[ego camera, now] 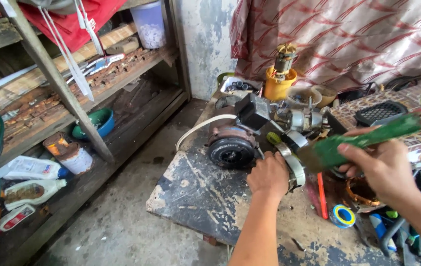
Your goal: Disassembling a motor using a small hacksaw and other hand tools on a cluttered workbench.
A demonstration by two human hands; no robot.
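Observation:
My left hand (268, 175) grips a curved metal part (294, 167) at the side of a small electric motor (232, 145) that lies on a worn dark workbench (195, 192). A black box (253, 111) and silver fittings (304, 119) sit on top of the motor, and a white cable (200, 126) loops off its left side. My right hand (380, 167) holds a long green-handled tool (363, 140), its dark wide end lying close to the metal part.
A yellow tub with a motor armature (280, 79) stands at the bench's back. A roll of tape (343, 216), a red-handled tool (322, 194) and other tools lie at right. Wooden shelves (62, 98) at left hold bottles, cans, a blue bowl (98, 122).

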